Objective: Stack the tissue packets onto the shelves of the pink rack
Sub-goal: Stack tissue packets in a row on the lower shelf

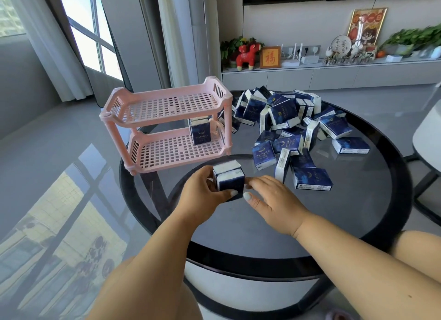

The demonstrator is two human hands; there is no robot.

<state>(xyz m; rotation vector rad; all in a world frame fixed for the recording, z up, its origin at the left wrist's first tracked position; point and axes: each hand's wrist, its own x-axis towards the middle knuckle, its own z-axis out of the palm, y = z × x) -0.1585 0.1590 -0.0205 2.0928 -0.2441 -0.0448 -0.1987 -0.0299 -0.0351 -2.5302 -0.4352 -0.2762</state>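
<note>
On the round dark glass table (262,226) stands the pink rack (167,124), a two-shelf slatted frame set near the table's far left edge. Its upper shelf holds nothing, while its lower shelf carries a few upright tissue packets (200,131) grouped at the right end, the front one showing its navy face. To the right of the rack, well apart from the hands, a loose pile of packets (296,129) sprawls over the far half of the table, some flat, some on edge, some leaning on each other. Nearer the person, just in front of the rack, two held packets (229,177) sit pressed together side by side, white ends up. The left hand (202,193) grips them from the left, its thumb curled across the near navy face and its fingers wrapped behind. The right hand (269,200) lies palm down just beside them, its fingers nearly straight, with the fingertips reaching the packets' right side and the thumb close to the lower corner. Both forearms stretch forward from the bottom edge, converging on the pair.
</note>
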